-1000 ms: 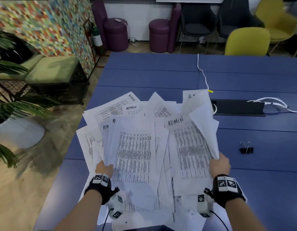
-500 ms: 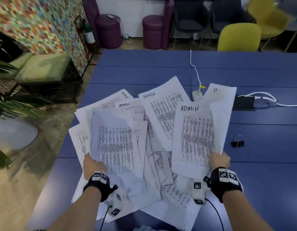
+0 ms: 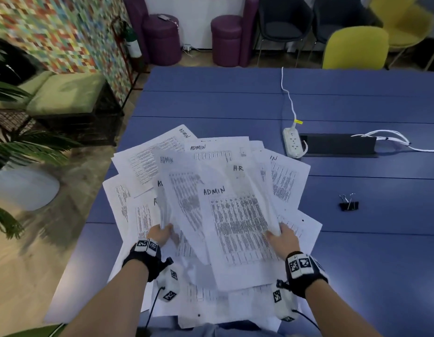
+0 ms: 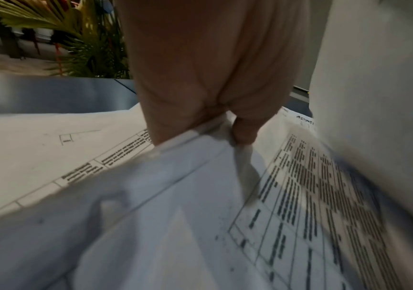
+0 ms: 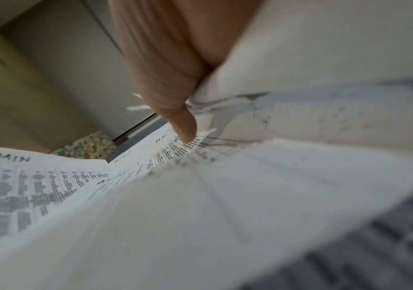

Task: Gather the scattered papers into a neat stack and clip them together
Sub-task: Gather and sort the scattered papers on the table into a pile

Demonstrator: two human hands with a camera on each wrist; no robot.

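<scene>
Several white printed papers, marked ADMIN and H.R, lie in a loose fan on the near left of the blue table. My left hand grips the lower left edge of a raised bundle of sheets. My right hand grips the right edge of the top sheets. In the left wrist view my left hand pinches folded paper edges. The right wrist view shows my right hand pinching crumpled sheets. A black binder clip lies alone on the table, right of the papers.
A white power strip with its cable and a black cable tray sit beyond the papers. White cables trail to the right. The table's left edge drops to the floor by a potted plant. Chairs line the far side.
Both hands have drawn closer together, bringing the two held bundles over one another at the middle. The fan of sheets is narrower and sits lower toward the table.
</scene>
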